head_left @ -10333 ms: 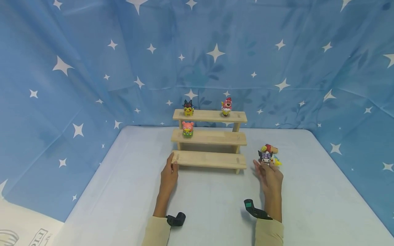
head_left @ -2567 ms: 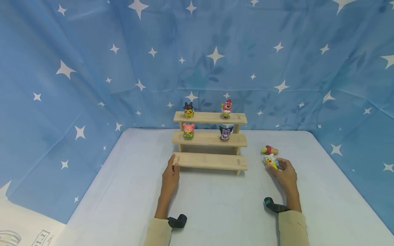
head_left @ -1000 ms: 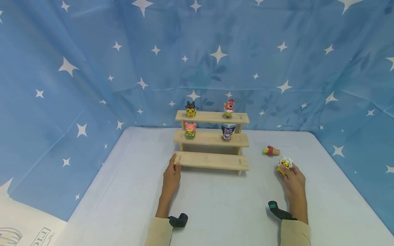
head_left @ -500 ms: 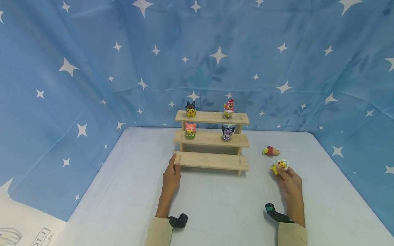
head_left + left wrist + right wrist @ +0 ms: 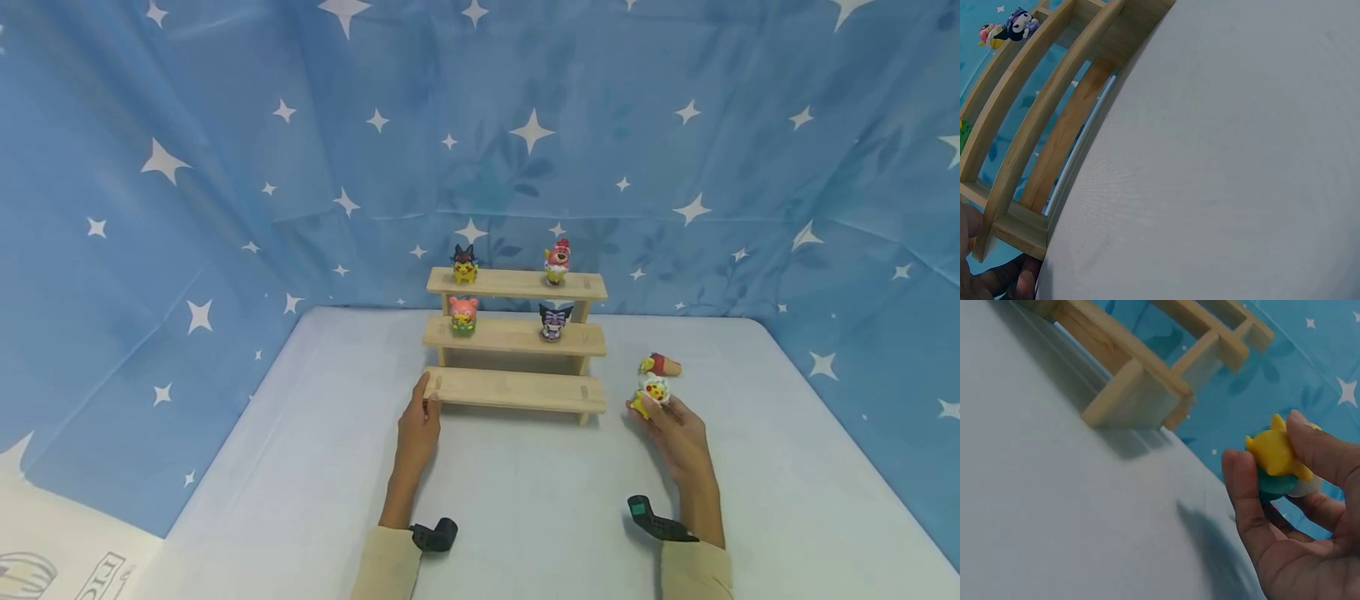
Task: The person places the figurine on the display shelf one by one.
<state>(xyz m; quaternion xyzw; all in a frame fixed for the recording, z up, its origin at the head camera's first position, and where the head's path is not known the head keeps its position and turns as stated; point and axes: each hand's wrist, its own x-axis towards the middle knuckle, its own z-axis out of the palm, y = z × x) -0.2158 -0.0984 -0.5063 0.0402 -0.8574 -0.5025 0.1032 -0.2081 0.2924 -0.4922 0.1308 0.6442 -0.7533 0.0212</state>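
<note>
My left hand (image 5: 417,433) grips the left end of the lowest step of a three-tier wooden display stand (image 5: 517,388). In the left wrist view its fingers (image 5: 1025,284) curl below the stand's end. To the right of the stand, my right hand (image 5: 681,442) pinches a small yellow figurine with a white frilly head (image 5: 654,389). The right wrist view shows that figurine's yellow body (image 5: 1272,452) between thumb and fingers, raised over the table with a shadow beneath. Just behind it, a red, yellow and tan figurine (image 5: 663,364) lies on its side on the table.
The top tier bears a yellow figurine with dark ears (image 5: 464,265) and a pink-and-red one (image 5: 557,262). On the middle tier stand a pink-and-green figurine (image 5: 463,316) and a black-eared purple one (image 5: 553,322). A starry blue curtain (image 5: 345,150) hangs behind the white table (image 5: 525,492).
The black-eared purple figurine went from my right hand's grip to the middle tier. My right hand then picked up the white-headed figurine and has moved left with it. My left hand stays on the stand.
</note>
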